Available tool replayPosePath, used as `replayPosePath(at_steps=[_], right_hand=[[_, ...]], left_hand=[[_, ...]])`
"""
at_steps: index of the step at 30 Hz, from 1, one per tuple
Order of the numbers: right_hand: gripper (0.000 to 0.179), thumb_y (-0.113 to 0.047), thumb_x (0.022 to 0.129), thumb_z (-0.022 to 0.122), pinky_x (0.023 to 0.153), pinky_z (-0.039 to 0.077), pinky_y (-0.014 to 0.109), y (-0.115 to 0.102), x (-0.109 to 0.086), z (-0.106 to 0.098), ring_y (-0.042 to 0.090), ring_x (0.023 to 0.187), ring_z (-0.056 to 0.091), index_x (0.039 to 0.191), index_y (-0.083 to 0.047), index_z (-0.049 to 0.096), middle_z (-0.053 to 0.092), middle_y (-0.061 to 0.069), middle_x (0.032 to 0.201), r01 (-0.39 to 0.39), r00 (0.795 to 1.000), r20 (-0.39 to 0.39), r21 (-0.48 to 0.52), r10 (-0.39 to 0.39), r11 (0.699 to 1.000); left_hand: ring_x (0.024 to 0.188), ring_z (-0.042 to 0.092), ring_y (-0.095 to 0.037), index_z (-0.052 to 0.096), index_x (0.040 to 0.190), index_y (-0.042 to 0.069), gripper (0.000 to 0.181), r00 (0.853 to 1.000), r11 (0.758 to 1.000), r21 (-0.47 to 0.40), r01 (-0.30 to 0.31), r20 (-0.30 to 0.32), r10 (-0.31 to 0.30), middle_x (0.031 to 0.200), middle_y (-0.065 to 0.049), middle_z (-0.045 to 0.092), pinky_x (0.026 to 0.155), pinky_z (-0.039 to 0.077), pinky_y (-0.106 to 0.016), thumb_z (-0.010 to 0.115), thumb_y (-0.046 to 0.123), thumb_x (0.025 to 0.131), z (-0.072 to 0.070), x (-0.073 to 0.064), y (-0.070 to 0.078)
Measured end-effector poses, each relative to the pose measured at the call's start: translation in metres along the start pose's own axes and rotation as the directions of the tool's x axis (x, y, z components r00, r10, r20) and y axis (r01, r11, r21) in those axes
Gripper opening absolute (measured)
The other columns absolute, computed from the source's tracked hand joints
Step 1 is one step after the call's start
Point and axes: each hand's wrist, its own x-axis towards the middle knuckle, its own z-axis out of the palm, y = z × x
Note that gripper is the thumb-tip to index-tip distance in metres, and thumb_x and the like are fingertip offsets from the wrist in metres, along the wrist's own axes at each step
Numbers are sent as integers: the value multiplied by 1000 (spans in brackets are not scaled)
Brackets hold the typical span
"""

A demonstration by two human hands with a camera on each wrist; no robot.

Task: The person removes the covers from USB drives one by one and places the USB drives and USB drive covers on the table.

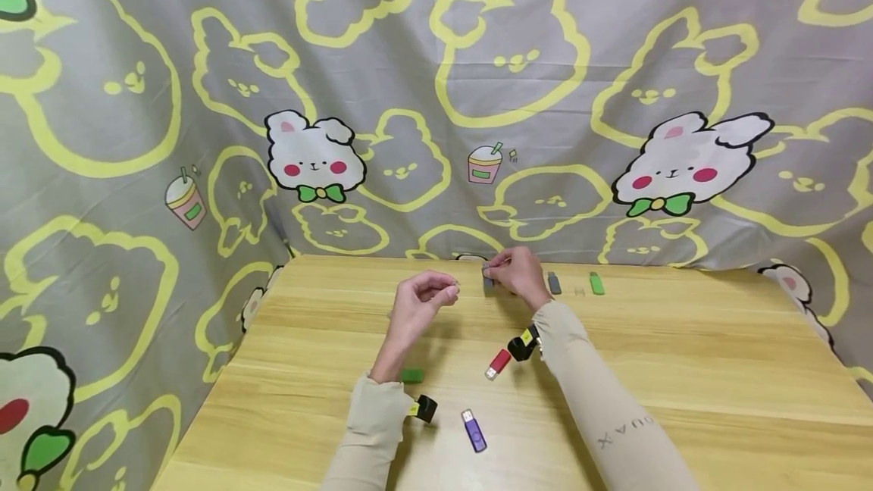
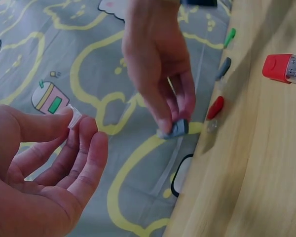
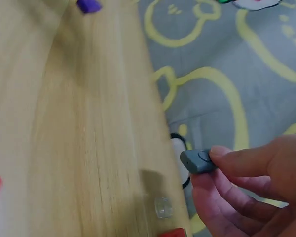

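Note:
My right hand (image 1: 521, 277) pinches a grey USB stick (image 3: 198, 162) between thumb and fingers, over the table's back edge. To its left, my left hand (image 1: 421, 301) holds a small clear cap (image 2: 75, 118) between thumb and fingertips. The two hands are apart. Below them lie a red USB stick (image 1: 499, 364) and a purple USB stick (image 1: 474, 430), both with metal plugs showing. A green piece (image 1: 412, 376) lies partly hidden behind the left wrist.
Along the back edge lie another grey USB stick (image 1: 554, 283), a green one (image 1: 597, 283), a red one (image 2: 215, 107) and a loose clear cap (image 3: 163, 208). Behind the wooden table (image 1: 682, 370) hangs a grey curtain (image 1: 409, 82) with rabbit drawings.

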Motion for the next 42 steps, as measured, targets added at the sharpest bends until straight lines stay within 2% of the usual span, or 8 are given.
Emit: replayPosePath(at_steps=[9,17,22,28,32,34,39,42], right_hand=[[15,-11,81,85,85,56,47,-3,22,19,33,84,69,80,-2,74,74,12,84,0,999,-33,-218,-8,976],[22,-7,79,85,85,57,49,-8,28,32,35,83,69,66,-6,67,68,7,70,22,1000,-5,-338,-25,941],[22,-4,78,85,81,58,47,-10,28,32,34,79,68,66,-5,66,67,8,70,54,998,27,-371,-48,927],[33,-4,83,81,76,59,46,-8,29,34,29,70,65,60,-7,58,61,5,61,97,995,63,-410,-78,907],[45,-3,86,78,67,53,41,-6,28,31,22,58,52,54,-12,47,47,1,52,122,992,70,-388,-103,914],[40,-2,86,76,67,52,40,-7,25,27,22,61,52,58,-10,50,51,2,58,131,991,56,-353,-119,927],[3,-1,91,71,70,57,41,-14,9,9,26,75,65,88,0,71,70,13,87,146,989,48,-233,-139,961],[9,-1,92,69,67,57,39,-18,-3,-5,27,77,68,99,3,73,73,15,90,161,986,70,-174,-151,972]], left_hand=[[78,70,-14,72,102,-9,10,999,999,12,33,-9,-33,96,-22,73,76,62,-28,72,-5,93,3,1,-4],[81,71,-19,71,103,-10,11,999,999,4,38,11,-38,96,-25,72,78,62,-30,71,-5,93,2,0,-4],[80,71,-19,71,102,-10,10,999,999,4,37,2,-37,95,-23,72,77,62,-30,71,-5,93,1,0,-4],[79,70,-18,72,101,-7,9,999,999,10,46,-7,-46,95,-21,72,76,62,-30,72,-5,93,-3,0,-3],[80,70,-18,73,101,-7,9,999,999,8,50,-7,-50,95,-21,73,76,62,-29,72,-6,92,-3,1,-4],[80,71,-20,72,102,-8,9,999,999,10,52,-10,-52,95,-22,73,76,62,-29,72,-6,93,-3,0,-5],[80,71,-22,72,101,-10,10,997,998,19,65,-41,-64,95,-24,72,75,61,-27,72,-6,92,-2,-1,-7],[80,70,-25,72,101,-9,10,996,997,22,71,-51,-70,95,-23,72,75,61,-26,72,-6,92,-2,0,-10]])
